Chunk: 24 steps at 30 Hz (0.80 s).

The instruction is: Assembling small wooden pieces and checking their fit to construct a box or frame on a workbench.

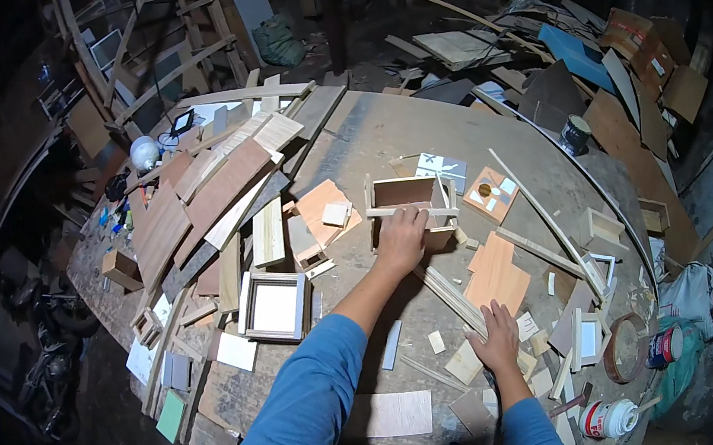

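A small open wooden box with pale side rails stands near the middle of the table. My left hand is closed on its near side, with the fingers over a pale crosswise strip; the thumb side is partly hidden. To the right and closer, my right hand is open, its fingers apart over loose wood offcuts at the lower edge of an orange-brown plywood panel. Several long thin wood strips lie side by side between my two hands.
A square frame box and stacked boards crowd the left. On the right lie a long thin batten, small white-edged frames, a brown ring and a white tub. Scrap panels are piled beyond the table.
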Each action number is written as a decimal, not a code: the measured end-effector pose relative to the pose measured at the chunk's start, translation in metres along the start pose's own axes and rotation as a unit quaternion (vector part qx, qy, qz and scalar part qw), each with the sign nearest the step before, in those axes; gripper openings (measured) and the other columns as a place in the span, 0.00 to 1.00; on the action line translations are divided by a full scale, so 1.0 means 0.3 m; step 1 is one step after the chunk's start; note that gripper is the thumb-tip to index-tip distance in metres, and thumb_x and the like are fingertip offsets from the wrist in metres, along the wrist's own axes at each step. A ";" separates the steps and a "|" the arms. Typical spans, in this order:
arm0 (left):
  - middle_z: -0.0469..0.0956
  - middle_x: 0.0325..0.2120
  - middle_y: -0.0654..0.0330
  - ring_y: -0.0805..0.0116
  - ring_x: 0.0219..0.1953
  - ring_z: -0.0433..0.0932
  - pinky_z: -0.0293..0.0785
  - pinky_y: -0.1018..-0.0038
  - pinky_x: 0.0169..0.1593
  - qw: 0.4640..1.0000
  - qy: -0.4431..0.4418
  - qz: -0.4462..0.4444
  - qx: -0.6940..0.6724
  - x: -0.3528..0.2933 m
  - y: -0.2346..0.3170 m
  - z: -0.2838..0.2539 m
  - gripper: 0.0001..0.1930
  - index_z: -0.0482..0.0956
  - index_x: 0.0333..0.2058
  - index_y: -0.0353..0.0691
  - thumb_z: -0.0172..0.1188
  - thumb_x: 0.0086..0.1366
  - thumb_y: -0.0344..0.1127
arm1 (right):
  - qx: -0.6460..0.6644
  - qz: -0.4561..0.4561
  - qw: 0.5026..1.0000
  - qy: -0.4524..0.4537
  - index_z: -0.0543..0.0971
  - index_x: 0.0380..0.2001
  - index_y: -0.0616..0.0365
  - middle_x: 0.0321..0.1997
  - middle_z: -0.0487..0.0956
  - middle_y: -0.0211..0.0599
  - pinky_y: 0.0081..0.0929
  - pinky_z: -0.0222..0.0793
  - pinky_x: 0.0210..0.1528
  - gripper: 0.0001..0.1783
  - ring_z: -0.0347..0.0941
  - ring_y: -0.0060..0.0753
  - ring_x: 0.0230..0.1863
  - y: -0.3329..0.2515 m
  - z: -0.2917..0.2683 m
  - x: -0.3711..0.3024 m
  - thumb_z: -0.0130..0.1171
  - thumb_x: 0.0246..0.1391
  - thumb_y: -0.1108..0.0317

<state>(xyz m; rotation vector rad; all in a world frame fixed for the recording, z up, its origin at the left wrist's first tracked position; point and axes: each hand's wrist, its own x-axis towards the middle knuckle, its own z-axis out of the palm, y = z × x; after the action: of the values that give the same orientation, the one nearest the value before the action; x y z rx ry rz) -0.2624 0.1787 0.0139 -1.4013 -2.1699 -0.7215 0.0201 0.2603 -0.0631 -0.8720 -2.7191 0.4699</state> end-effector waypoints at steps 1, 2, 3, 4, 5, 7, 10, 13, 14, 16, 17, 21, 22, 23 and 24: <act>0.73 0.37 0.56 0.56 0.41 0.72 0.70 0.62 0.40 1.000 -0.001 0.002 -0.004 -0.004 -0.006 0.006 0.23 0.72 0.42 0.40 0.63 0.43 0.28 | 0.000 -0.005 1.000 0.003 0.69 0.55 0.56 0.65 0.61 0.46 0.48 0.46 0.64 0.36 0.52 0.52 0.66 -0.001 0.000 -0.001 0.64 0.41 0.54; 0.73 0.37 0.56 0.56 0.41 0.72 0.69 0.62 0.40 1.000 0.003 0.004 -0.005 -0.009 -0.014 0.010 0.22 0.72 0.42 0.40 0.63 0.43 0.28 | -0.002 -0.001 1.000 0.003 0.69 0.55 0.56 0.65 0.61 0.46 0.48 0.46 0.64 0.36 0.52 0.52 0.66 -0.003 0.000 -0.001 0.64 0.41 0.54; 0.73 0.38 0.57 0.56 0.41 0.72 0.69 0.63 0.40 1.000 0.008 0.006 -0.005 -0.013 -0.021 0.015 0.22 0.73 0.41 0.40 0.62 0.43 0.28 | -0.002 -0.004 1.000 0.004 0.69 0.55 0.55 0.65 0.61 0.46 0.48 0.46 0.64 0.36 0.52 0.52 0.66 -0.006 0.000 0.002 0.63 0.41 0.53; 0.73 0.38 0.57 0.56 0.41 0.72 0.69 0.63 0.40 1.000 0.007 0.007 -0.008 -0.018 -0.026 0.015 0.22 0.73 0.41 0.40 0.62 0.43 0.28 | -0.001 -0.007 1.000 0.004 0.69 0.55 0.55 0.64 0.61 0.46 0.48 0.46 0.64 0.36 0.52 0.51 0.66 -0.008 0.000 0.004 0.63 0.42 0.53; 0.73 0.37 0.57 0.56 0.40 0.72 0.69 0.63 0.40 1.000 0.006 0.013 -0.006 -0.021 -0.030 0.014 0.21 0.73 0.41 0.41 0.62 0.44 0.28 | -0.003 -0.004 1.000 0.004 0.69 0.55 0.55 0.64 0.61 0.46 0.48 0.46 0.64 0.36 0.52 0.51 0.66 -0.010 0.000 0.005 0.63 0.42 0.53; 0.73 0.35 0.57 0.57 0.39 0.72 0.69 0.63 0.39 0.999 0.017 0.025 -0.011 -0.024 -0.037 0.015 0.18 0.75 0.40 0.41 0.61 0.47 0.29 | -0.004 -0.003 1.000 0.001 0.69 0.55 0.55 0.64 0.61 0.46 0.48 0.46 0.65 0.36 0.52 0.51 0.66 -0.014 -0.003 0.006 0.63 0.42 0.53; 0.73 0.34 0.57 0.57 0.38 0.72 0.69 0.63 0.38 0.999 0.018 0.026 -0.014 -0.026 -0.037 0.013 0.16 0.75 0.39 0.41 0.61 0.49 0.30 | -0.005 -0.005 1.000 0.004 0.70 0.55 0.55 0.64 0.61 0.46 0.48 0.46 0.65 0.35 0.52 0.51 0.66 -0.016 -0.006 0.006 0.63 0.42 0.53; 0.73 0.34 0.57 0.57 0.38 0.72 0.69 0.63 0.39 0.998 0.029 0.030 -0.037 -0.045 -0.022 -0.002 0.15 0.76 0.39 0.41 0.62 0.49 0.31 | -0.005 -0.006 1.000 0.007 0.70 0.55 0.55 0.64 0.61 0.46 0.48 0.46 0.64 0.35 0.52 0.51 0.66 -0.009 0.000 0.004 0.63 0.42 0.53; 0.73 0.34 0.57 0.57 0.38 0.72 0.69 0.63 0.39 0.998 0.029 0.031 -0.038 -0.056 -0.010 -0.011 0.15 0.76 0.39 0.41 0.62 0.49 0.31 | -0.005 -0.005 1.000 0.007 0.70 0.55 0.55 0.64 0.61 0.46 0.48 0.46 0.64 0.35 0.52 0.51 0.66 -0.005 -0.001 0.003 0.63 0.42 0.53; 0.74 0.33 0.56 0.55 0.36 0.73 0.70 0.64 0.40 0.990 0.098 -0.032 -0.095 -0.099 0.006 -0.042 0.15 0.77 0.38 0.40 0.62 0.49 0.29 | -0.005 -0.002 1.000 0.003 0.70 0.54 0.55 0.64 0.61 0.46 0.49 0.47 0.64 0.36 0.52 0.51 0.66 -0.009 -0.004 0.000 0.63 0.42 0.52; 0.74 0.33 0.56 0.55 0.36 0.73 0.70 0.64 0.40 0.990 0.097 -0.032 -0.094 -0.132 -0.004 -0.042 0.15 0.77 0.38 0.40 0.62 0.49 0.29 | -0.004 -0.002 1.000 0.003 0.70 0.54 0.55 0.64 0.61 0.46 0.49 0.47 0.64 0.36 0.52 0.51 0.66 -0.011 -0.003 -0.001 0.63 0.42 0.52; 0.75 0.33 0.54 0.55 0.38 0.75 0.71 0.65 0.44 0.949 0.144 -0.214 -0.180 -0.251 -0.063 -0.029 0.13 0.78 0.37 0.39 0.60 0.50 0.29 | -0.009 -0.012 1.000 0.014 0.70 0.54 0.55 0.64 0.61 0.47 0.49 0.47 0.63 0.36 0.53 0.53 0.65 -0.001 -0.005 -0.003 0.63 0.42 0.52; 0.76 0.33 0.53 0.55 0.37 0.76 0.71 0.66 0.43 0.937 0.154 -0.254 -0.185 -0.271 -0.074 -0.032 0.13 0.78 0.37 0.38 0.60 0.50 0.28 | -0.011 -0.016 1.000 0.019 0.70 0.54 0.55 0.64 0.61 0.47 0.49 0.48 0.63 0.36 0.54 0.53 0.65 0.001 -0.002 -0.003 0.63 0.41 0.52; 0.76 0.33 0.53 0.55 0.37 0.76 0.71 0.66 0.43 0.937 0.150 -0.254 -0.187 -0.286 -0.083 -0.032 0.13 0.78 0.37 0.38 0.60 0.50 0.28 | -0.012 -0.012 1.000 0.016 0.70 0.54 0.55 0.64 0.61 0.47 0.49 0.48 0.63 0.36 0.54 0.53 0.65 0.003 -0.001 -0.001 0.63 0.41 0.52; 0.76 0.32 0.53 0.57 0.35 0.76 0.72 0.68 0.41 0.930 0.115 -0.284 -0.202 -0.300 -0.090 -0.030 0.14 0.78 0.38 0.38 0.61 0.50 0.28 | -0.008 -0.017 1.000 0.018 0.70 0.54 0.55 0.64 0.62 0.47 0.50 0.48 0.63 0.36 0.54 0.53 0.65 0.003 0.000 0.004 0.63 0.42 0.52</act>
<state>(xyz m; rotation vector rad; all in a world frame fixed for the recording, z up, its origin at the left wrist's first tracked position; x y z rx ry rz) -0.2524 0.1022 -0.0404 -0.7741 -2.3252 -1.5313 0.0195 0.2617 -0.0631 -0.8286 -2.7040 0.4231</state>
